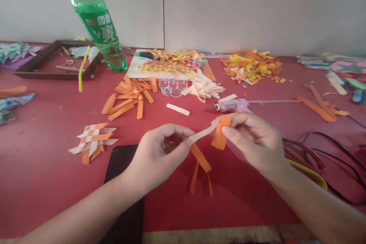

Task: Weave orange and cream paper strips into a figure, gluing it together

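My left hand (166, 152) pinches one end of a cream paper strip (204, 132) between thumb and fingers. The strip slants up to my right hand (254, 141), whose thumb and fingers grip an orange paper strip (219, 137) folded over it. Below my left fingertips more orange strips (201, 158) hang down. To the left on the table lies a woven orange and cream paper piece (93, 140). A loose cream strip (177, 109) rests beyond my hands, and a pink glue gun (232, 105) lies just past my right hand.
A black phone (122, 198) lies under my left forearm. Behind are a pile of orange strips (131, 97), a clear bead tray (172, 87), paper scraps (253, 66), a dark frame (54, 74) and a tilted green bottle (97, 23). Cables (314, 152) and scissors (307, 171) lie right.
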`<state>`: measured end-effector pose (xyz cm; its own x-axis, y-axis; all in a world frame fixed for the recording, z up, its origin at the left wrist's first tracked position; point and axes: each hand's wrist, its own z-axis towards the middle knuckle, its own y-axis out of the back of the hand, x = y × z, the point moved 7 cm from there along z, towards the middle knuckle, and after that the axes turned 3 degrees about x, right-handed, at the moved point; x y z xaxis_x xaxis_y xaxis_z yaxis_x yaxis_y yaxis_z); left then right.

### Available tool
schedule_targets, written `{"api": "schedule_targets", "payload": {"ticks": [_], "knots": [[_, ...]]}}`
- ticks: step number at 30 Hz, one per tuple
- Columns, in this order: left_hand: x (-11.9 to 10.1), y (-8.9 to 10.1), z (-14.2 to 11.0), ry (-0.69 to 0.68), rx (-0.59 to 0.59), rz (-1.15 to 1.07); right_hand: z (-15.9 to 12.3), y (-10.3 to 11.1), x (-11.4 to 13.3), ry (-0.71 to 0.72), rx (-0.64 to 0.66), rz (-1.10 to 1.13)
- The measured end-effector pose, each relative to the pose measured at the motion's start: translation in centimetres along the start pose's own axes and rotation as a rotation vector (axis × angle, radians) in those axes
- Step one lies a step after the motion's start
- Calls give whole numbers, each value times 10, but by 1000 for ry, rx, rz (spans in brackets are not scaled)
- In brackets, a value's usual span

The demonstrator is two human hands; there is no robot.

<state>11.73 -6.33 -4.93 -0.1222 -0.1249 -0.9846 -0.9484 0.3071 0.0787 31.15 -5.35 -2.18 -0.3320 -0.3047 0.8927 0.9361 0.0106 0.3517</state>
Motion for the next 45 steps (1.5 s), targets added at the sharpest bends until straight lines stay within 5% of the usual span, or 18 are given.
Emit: {"api": "schedule_targets", "payload": {"ticks": [22,40,45], "knots": [[0,-4,3,49,78,-155,-2,2,-7,-72,21,19],[0,-3,2,45,57,-44,-1,-3,-3,-53,53,-41],[1,-4,3,38,58,-69,-4,-5,-12,-149,51,51]]}}
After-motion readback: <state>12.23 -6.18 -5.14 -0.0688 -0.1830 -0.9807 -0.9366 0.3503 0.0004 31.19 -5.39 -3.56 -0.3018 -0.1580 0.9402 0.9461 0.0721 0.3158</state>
